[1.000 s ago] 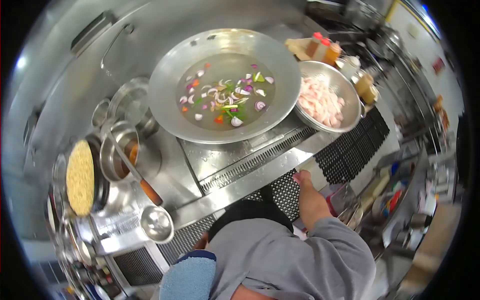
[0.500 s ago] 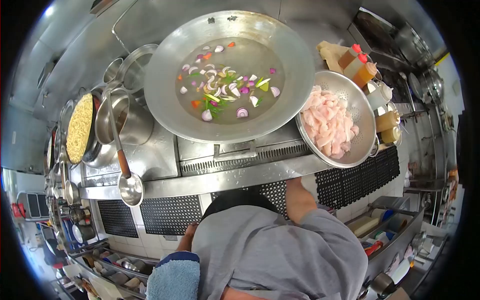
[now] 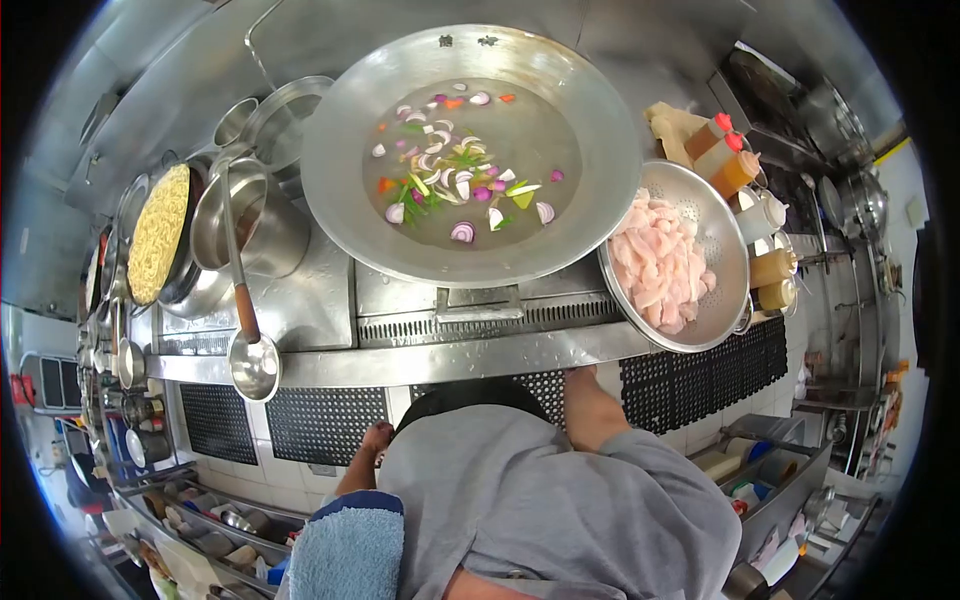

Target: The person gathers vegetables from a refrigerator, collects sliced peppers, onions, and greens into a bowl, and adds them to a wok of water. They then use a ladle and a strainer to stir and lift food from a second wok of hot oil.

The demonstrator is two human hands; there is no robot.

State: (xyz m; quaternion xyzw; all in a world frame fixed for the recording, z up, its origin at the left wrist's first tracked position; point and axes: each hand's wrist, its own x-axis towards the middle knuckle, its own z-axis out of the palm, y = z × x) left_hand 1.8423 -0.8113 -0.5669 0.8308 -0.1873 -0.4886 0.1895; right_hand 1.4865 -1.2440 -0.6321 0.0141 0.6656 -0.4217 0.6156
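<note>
My left hand [image 3: 377,438] hangs low beside my body, well below the counter edge, touching none of the cookware. It is small and foreshortened here, so its fingers do not show clearly. My right forearm [image 3: 594,412] reaches forward to the counter's front edge, where the hand is hidden from view. Above it stands a large wok [image 3: 335,190] of water. Sliced shallots [image 3: 462,232], green pieces [image 3: 522,194] and orange-red bits [image 3: 387,185] float in the water. Right of the wok, a perforated metal colander [image 3: 722,230] holds raw pale pink meat strips [image 3: 660,265].
A ladle [image 3: 256,366] overhangs the counter edge [image 3: 440,358], leaning from a steel pot [image 3: 285,240]. Noodles [image 3: 158,235] fill a pan farther left. Sauce bottles [image 3: 735,175] line the right side. Drawers [image 3: 215,530] with utensils lie behind, and a blue towel [image 3: 350,550] covers my left shoulder.
The view has shifted slightly, and the vegetables have drifted round in the wok's water. My left hand shows a little more beside my body; my right arm stays at the counter edge.
</note>
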